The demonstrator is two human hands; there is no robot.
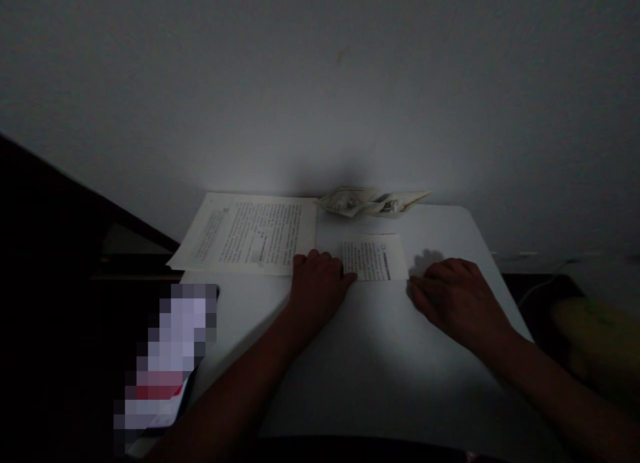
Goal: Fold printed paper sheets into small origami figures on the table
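Note:
A small printed sheet of paper lies flat on the white table. My left hand rests palm down at the sheet's left lower corner, its fingers touching the paper's edge. My right hand lies flat on the table just right of the sheet's lower right corner, fingers curled loosely and pointing left. Neither hand grips anything. The scene is dim.
A larger stack of printed pages lies at the table's far left, overhanging the edge. Two folded paper boats sit against the white wall. A blurred-out object lies at the left edge. Dark furniture stands left, a cable right.

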